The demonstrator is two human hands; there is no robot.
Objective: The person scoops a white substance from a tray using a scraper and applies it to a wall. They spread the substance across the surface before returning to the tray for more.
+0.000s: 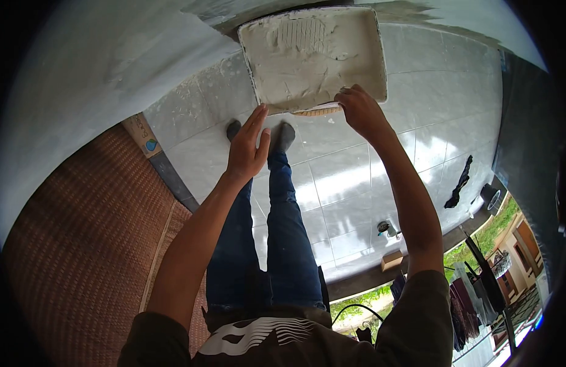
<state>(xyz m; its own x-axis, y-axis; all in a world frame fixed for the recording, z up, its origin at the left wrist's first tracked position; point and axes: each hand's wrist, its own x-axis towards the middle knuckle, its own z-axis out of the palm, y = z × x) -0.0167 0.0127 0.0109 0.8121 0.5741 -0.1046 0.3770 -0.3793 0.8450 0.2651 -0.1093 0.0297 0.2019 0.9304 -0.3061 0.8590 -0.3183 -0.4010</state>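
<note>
A shallow rectangular tray (384,67) at the top of the head view holds a thick, wet, beige-grey paste (313,58), smeared and ridged on its surface. Flat along the tray's near left corner lies my left hand (249,147), its fingers stretched out and the thumb apart; it seems to touch the corner. My right hand (359,109) is closed at the near rim, right of the middle. What its fingers grip is hidden. Below the near rim shows a strip of a yellowish-brown, ribbed object (323,112), mostly covered by the tray.
Grey floor tiles (344,177) spread around my feet. A woven brown mat (93,238) lies at left beside a cardboard piece (139,136). At right are a black cloth strip (459,182), a dark pot (490,196) and a small box (392,261). Pale walls (111,79) enclose the top.
</note>
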